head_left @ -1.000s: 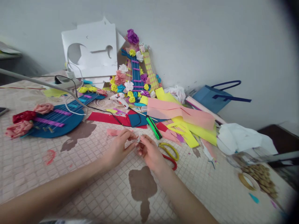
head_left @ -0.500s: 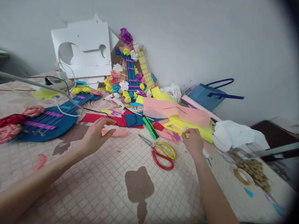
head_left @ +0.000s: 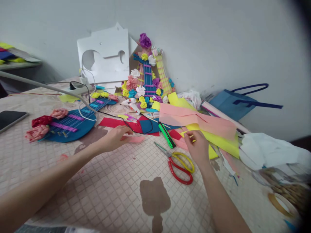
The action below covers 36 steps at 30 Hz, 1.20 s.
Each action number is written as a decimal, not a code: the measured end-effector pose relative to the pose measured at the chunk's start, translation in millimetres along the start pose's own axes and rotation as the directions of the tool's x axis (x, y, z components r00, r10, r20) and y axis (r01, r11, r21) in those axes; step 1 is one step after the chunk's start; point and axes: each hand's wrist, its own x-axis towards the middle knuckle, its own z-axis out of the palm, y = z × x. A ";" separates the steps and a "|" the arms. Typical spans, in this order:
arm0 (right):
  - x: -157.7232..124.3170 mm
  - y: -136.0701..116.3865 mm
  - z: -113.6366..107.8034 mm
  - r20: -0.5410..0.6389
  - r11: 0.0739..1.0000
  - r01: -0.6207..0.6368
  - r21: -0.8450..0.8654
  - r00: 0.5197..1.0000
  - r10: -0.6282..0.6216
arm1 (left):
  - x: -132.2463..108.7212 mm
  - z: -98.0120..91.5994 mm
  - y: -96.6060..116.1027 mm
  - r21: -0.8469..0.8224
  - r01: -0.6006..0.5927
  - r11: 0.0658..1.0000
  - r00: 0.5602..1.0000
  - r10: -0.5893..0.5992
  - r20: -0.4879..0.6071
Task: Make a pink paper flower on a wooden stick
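My left hand (head_left: 116, 138) rests on the table with its fingers closed on a small pink paper strip (head_left: 136, 139). My right hand (head_left: 196, 146) is pinched on a yellow paper strip (head_left: 194, 138) at the edge of a heap of yellow and pink paper sheets (head_left: 204, 121). Between the hands lie scissors (head_left: 179, 162) with one red and one yellow handle, and a green utility knife (head_left: 167, 135).
A blue paper guitar with pink and red flowers (head_left: 65, 122) lies at the left, a phone (head_left: 11, 118) beyond it. Flower-decorated guitars (head_left: 147, 79) lean on the wall by white cardboard (head_left: 104, 56). A glue gun (head_left: 130, 103), blue bag (head_left: 230, 102) and tape roll (head_left: 279, 202) are around.
My hands were together at the table's middle a second ago. They parted: the left went to the pink strip, the right to the yellow paper by the scissors.
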 end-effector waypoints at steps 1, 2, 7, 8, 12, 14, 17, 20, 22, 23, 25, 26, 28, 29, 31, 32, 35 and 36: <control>1.4 -11.7 5.4 0.017 0.999 0.029 0.028 0.999 -0.030 | 2.7 -0.8 -1.7 -0.001 0.041 0.999 0.999 -0.041 0.008; 2.6 -23.0 10.8 0.034 0.995 0.065 0.074 0.997 -0.068 | 5.5 -1.5 -4.2 0.002 0.069 0.998 0.997 -0.069 0.016; 2.8 -63.0 34.3 0.114 0.972 0.142 0.185 0.980 -0.165 | 16.5 -4.5 -16.0 -0.040 0.118 0.992 0.988 -0.113 0.108; 0.8 -67.1 37.9 0.135 0.968 0.137 0.212 0.977 -0.168 | 17.5 -5.2 -16.4 -0.064 0.126 0.990 0.986 -0.118 0.120; -13.4 -77.8 48.0 0.235 0.912 -0.014 0.409 0.968 -0.091 | 17.4 -7.2 -7.6 -0.233 0.142 0.962 0.981 -0.106 0.160; -20.5 -83.5 51.1 0.314 0.819 -0.175 0.546 0.949 -0.006 | 15.8 -6.7 2.7 -0.471 0.165 0.866 0.979 -0.088 0.182; -26.4 -93.9 53.8 0.466 0.550 -0.414 0.725 0.883 0.050 | 12.8 -3.7 21.6 -0.731 0.244 0.637 0.966 -0.096 0.239; -28.3 -103.4 54.1 0.577 0.273 -0.575 0.772 0.813 0.082 | 10.1 0.9 38.7 -0.785 0.267 0.559 0.963 -0.115 0.246; -29.5 -107.6 53.8 0.608 0.186 -0.624 0.759 0.781 0.141 | 8.5 4.3 46.2 -0.793 0.264 0.549 0.962 -0.096 0.254; -30.2 -108.8 53.8 0.612 0.171 -0.635 0.753 0.772 0.172 | 7.8 6.1 48.5 -0.797 0.261 0.545 0.963 -0.089 0.255; -32.2 -109.7 54.4 0.608 0.172 -0.640 0.749 0.766 0.208 | 6.6 9.9 50.7 -0.810 0.255 0.529 0.965 -0.083 0.250; -33.3 -109.6 55.0 0.599 0.182 -0.635 0.751 0.771 0.218 | 6.1 11.8 50.8 -0.818 0.252 0.517 0.966 -0.083 0.246; -35.4 -108.2 56.6 0.584 0.219 -0.622 0.752 0.782 0.217 | 5.4 15.3 49.8 -0.834 0.260 0.486 0.964 -0.087 0.250; -36.2 -107.1 57.2 0.580 0.247 -0.617 0.747 0.787 0.211 | 5.1 16.8 48.9 -0.841 0.272 0.468 0.961 -0.094 0.258; -37.1 -104.4 57.0 0.541 0.342 -0.577 0.742 0.816 0.202 | 4.6 18.8 47.0 -0.850 0.297 0.435 0.955 -0.123 0.271; -36.9 -102.9 55.9 0.490 0.420 -0.522 0.742 0.851 0.191 | 4.3 19.4 46.1 -0.853 0.307 0.423 0.952 -0.139 0.274; -34.4 -99.2 48.6 0.211 0.726 -0.179 0.664 0.976 0.048 | 3.1 19.6 43.9 -0.854 0.311 0.417 0.950 -0.162 0.267; -33.2 -98.7 45.4 0.133 0.803 -0.046 0.594 0.990 -0.041 | 2.7 19.7 43.5 -0.853 0.304 0.423 0.952 -0.160 0.260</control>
